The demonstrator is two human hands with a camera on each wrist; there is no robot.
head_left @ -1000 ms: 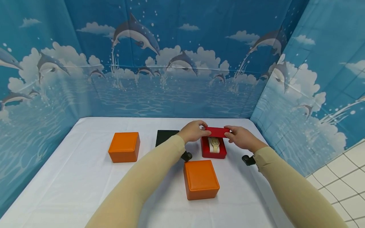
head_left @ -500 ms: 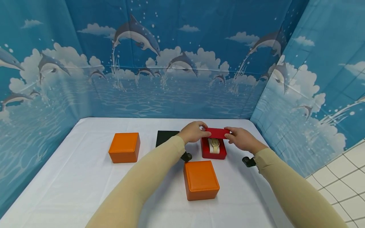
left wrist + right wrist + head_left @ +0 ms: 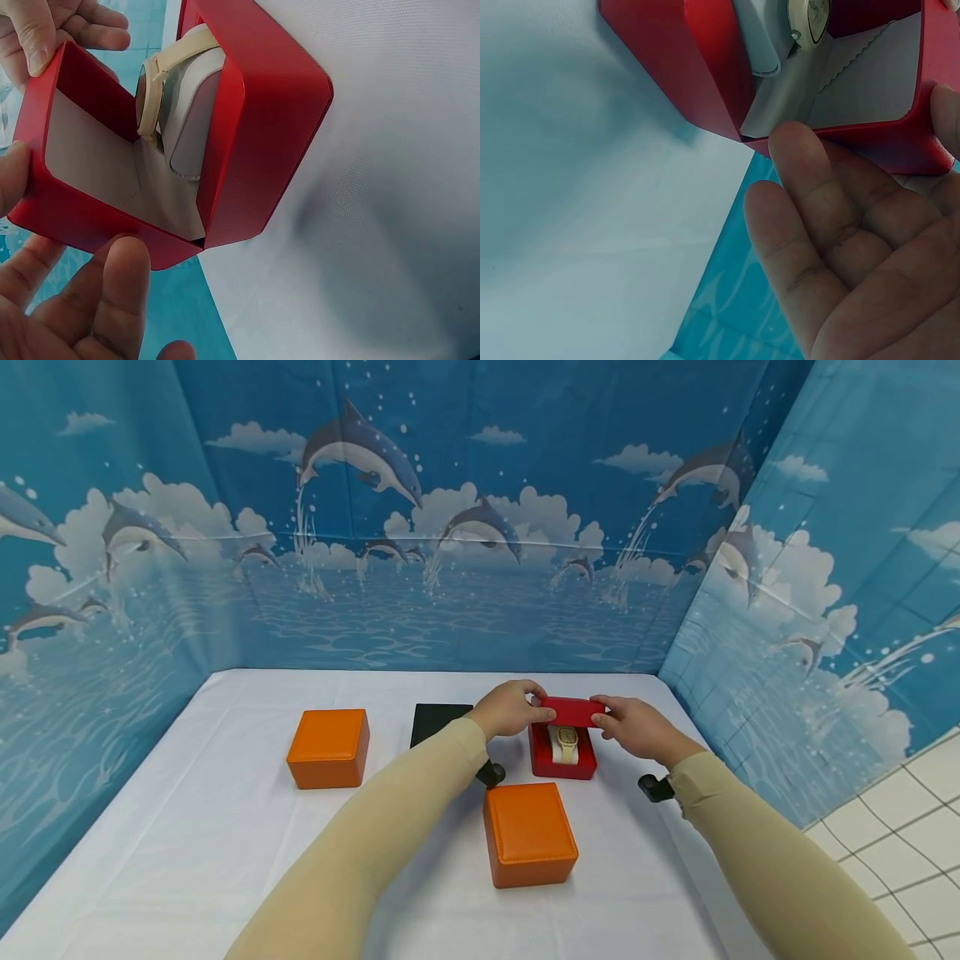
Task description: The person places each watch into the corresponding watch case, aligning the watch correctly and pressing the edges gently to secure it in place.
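Ahead and right of centre stands a red watch box (image 3: pixel 562 771), its hinged lid (image 3: pixel 572 712) raised. Inside, a gold-toned wristwatch (image 3: pixel 567 738) wraps a white cushion (image 3: pixel 191 124). My left hand (image 3: pixel 512 707) pinches the lid's left end, thumb on the near side and fingers behind. At the opposite end, my right hand (image 3: pixel 637 725) holds the lid between thumb and fingers. In the right wrist view, the other fingers (image 3: pixel 799 169) extend beside the lid near the hinge. The pale lining (image 3: pixel 90 161) shows in the left wrist view.
An orange box (image 3: pixel 529 823) sits nearer than the red one, and another orange box (image 3: pixel 327 737) lies to the left. A black box (image 3: pixel 437 720) is partly hidden by my left arm. A dolphin-print curtain (image 3: pixel 450 602) encloses the white-covered table (image 3: pixel 187 835).
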